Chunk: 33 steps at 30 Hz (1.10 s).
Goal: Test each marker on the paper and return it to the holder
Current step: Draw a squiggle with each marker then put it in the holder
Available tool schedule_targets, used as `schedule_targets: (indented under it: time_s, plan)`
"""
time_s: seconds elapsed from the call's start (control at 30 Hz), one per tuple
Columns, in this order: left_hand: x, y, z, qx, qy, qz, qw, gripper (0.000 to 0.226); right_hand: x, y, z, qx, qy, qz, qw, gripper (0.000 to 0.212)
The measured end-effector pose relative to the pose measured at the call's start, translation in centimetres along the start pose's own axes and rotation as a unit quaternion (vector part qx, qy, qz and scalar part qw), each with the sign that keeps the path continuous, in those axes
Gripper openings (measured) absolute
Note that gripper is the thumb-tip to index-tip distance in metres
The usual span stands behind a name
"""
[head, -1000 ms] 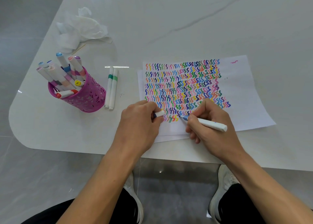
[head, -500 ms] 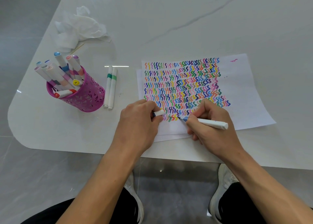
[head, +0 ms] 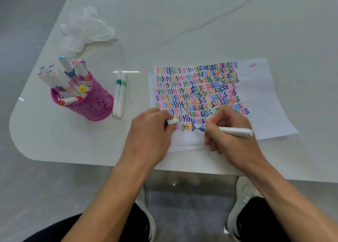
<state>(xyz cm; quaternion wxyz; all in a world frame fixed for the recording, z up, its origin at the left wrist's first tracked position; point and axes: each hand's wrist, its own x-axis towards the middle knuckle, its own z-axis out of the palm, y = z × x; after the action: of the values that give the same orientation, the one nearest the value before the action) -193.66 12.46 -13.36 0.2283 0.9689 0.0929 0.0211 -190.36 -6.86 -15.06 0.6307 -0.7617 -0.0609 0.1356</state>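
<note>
Head view: right hand (head: 236,141) grip pinches marker (head: 236,131), tip on paper (head: 265,99) at bottom row of squiggles (head: 197,88); left hand (head: 151,132) grip curled round cap (head: 172,121); holder (head: 95,104) well left on counter (head: 182,22), two loose markers (head: 119,95) beside it

The holder (head: 95,104) stands near the tabletop's (head: 182,31) left edge with markers (head: 64,77) in it; two loose markers (head: 119,97) lie side by side just right of it; the tissue (head: 86,29) lies behind, toward the far left corner; the paper (head: 265,99) lies right of these, by the near edge.
</note>
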Motion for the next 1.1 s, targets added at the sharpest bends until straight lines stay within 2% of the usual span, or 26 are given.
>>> schedule_targets:
  time_s: [0.17, 0.37, 0.53, 0.73, 0.93, 1.1]
  plan:
    - [-0.1, 0.5, -0.7, -0.004, 0.015, 0.012, 1.0, 0.023, 0.1, -0.8, -0.2, 0.023, 0.021, -0.032, 0.999, 0.005]
    - [-0.1, 0.8, -1.3, -0.06, 0.022, 0.008, 0.998, 0.026, 0.1, -1.6, -0.4, 0.024, 0.031, -0.063, 0.997, 0.01]
    - [0.0, 0.9, -1.2, -0.14, -0.003, -0.005, 0.99, 0.023, 0.4, -1.8, -0.3, 0.051, 0.032, -0.052, 0.997, 0.006]
    - [-0.2, 1.1, -1.1, -0.29, -0.069, -0.065, 0.952, 0.018, 0.3, -2.2, -0.2, 0.099, 0.033, -0.038, 0.994, 0.017]
    - [-0.4, 1.5, -1.2, -0.32, -0.112, -0.042, 0.94, 0.02, 0.2, -2.3, -0.1, 0.109, 0.018, -0.034, 0.993, 0.015]
    - [-0.4, 1.2, -1.2, -0.335, -0.117, -0.03, 0.934, 0.02, 0.3, -2.1, -0.1, 0.103, 0.007, -0.028, 0.994, 0.009]
